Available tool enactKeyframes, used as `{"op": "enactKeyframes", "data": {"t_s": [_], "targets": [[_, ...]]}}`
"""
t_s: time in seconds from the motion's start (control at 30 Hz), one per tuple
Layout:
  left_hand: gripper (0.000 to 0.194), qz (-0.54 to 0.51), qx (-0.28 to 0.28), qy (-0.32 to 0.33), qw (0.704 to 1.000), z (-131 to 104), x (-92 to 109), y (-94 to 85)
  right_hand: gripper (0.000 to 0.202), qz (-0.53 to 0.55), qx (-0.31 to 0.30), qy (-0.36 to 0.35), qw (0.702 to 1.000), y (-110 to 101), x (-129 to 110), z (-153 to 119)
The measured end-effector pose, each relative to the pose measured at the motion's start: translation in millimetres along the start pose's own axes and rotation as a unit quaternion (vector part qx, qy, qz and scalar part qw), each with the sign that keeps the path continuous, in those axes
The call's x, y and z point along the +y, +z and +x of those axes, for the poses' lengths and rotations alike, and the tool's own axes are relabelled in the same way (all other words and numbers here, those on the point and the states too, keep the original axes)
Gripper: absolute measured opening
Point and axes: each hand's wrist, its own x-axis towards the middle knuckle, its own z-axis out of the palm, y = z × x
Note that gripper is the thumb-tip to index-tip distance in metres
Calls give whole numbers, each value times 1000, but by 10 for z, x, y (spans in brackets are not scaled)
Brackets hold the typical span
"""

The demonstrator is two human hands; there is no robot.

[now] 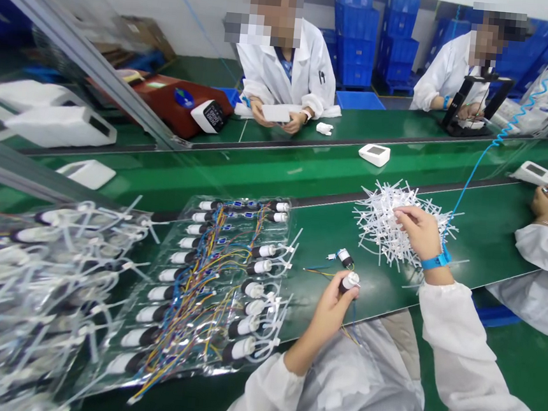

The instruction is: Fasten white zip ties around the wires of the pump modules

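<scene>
My left hand (pixel 335 297) is closed round a small black-and-white motor (pixel 349 281), whose wires hang below. A second small motor (pixel 345 258) with a white connector lies on the green table just beyond it. My right hand (pixel 413 227), with a blue wristband, reaches over the left part of a pile of white plastic tube pieces (pixel 386 241). Its thumb and fingertips come together at the pile; whether a piece is between them is too small to tell. Left of my hands, a clear plastic tray (pixel 233 227) holds rows of motors with coloured wires, several with white tubes.
More tubed motors (pixel 51 275) fill the left side. Beyond the green conveyor (pixel 277 167), a person holds a white panel (pixel 276 113). A white device (pixel 375 154) sits on the conveyor. A co-worker's hands at right hold another device (pixel 536 173). A blue coiled hose (pixel 516 115) hangs at right.
</scene>
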Motion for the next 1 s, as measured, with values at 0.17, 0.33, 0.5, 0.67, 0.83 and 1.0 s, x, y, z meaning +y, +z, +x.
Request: {"op": "enactKeyframes", "data": {"t_s": [0.17,0.33,0.5,0.67,0.83,1.0], "targets": [[36,7,-2,1,1000,-4,39,0,27,6,9,-14,1000,7,-36,51],[35,9,-8,-2,1000,-17,91,0,25,71,33,23,997,44,-72,127],[33,-2,-6,-9,1000,-25,125,19,20,136,52,33,989,61,-144,168],[36,-27,-8,-15,999,-15,116,36,16,133,63,-10,989,0,-383,-14],[39,-28,-1,-12,1000,-12,116,36,22,103,-3,43,994,71,-437,-517],[41,-33,-3,-13,999,-10,108,39,30,173,-49,103,978,368,-235,-1039]]}}
